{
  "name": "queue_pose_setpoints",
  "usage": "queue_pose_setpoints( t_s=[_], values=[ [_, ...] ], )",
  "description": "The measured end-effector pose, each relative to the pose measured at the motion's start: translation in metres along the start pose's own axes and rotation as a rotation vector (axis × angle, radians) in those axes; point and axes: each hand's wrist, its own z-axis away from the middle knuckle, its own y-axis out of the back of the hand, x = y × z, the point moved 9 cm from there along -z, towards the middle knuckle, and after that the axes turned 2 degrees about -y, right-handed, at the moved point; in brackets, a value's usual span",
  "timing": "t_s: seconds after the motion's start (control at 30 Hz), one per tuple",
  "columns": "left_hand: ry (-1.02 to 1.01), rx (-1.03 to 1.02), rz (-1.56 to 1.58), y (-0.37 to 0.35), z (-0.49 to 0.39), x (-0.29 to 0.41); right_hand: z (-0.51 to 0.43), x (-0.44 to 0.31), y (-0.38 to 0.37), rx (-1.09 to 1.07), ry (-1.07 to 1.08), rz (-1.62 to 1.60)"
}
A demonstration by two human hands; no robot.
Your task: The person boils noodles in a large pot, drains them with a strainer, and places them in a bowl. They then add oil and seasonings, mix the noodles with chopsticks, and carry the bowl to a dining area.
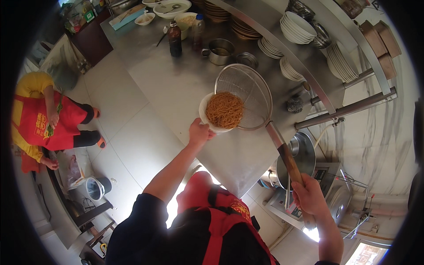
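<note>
My left hand grips the near rim of a white bowl heaped with brown noodles. The bowl is over the steel worktop, against the left side of a round wire-mesh strainer. Some noodles overlap the strainer's rim, and its mesh basket looks bare otherwise. Closed around the strainer's wooden handle is my right hand. A thin metal bar shows beside that hand; I cannot tell whether the hand holds it too.
On the steel worktop stand a dark sauce bottle, a blue-capped bottle and a metal pot. Stacked plates sit below a shelf of bowls. A wide pan is at right. Another person stands at left.
</note>
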Motion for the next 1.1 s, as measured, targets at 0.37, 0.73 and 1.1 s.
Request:
queue_pose_setpoints(
  t_s=[0.37, 0.73, 1.1],
  values=[
    [0.026, -0.030, 0.004, -0.003, 0.003, 0.001, 0.014, 0.002, -0.008, 0.263, 0.279, 0.308],
    [0.048, -0.054, 0.043, -0.004, 0.000, -0.004, 0.049, 0.114, -0.029, 0.512, 0.288, 0.250],
    [0.112, -0.030, -0.001, -0.005, 0.005, -0.004, 0.057, 0.320, 0.026, 0.878, -0.099, 0.171]
  ],
)
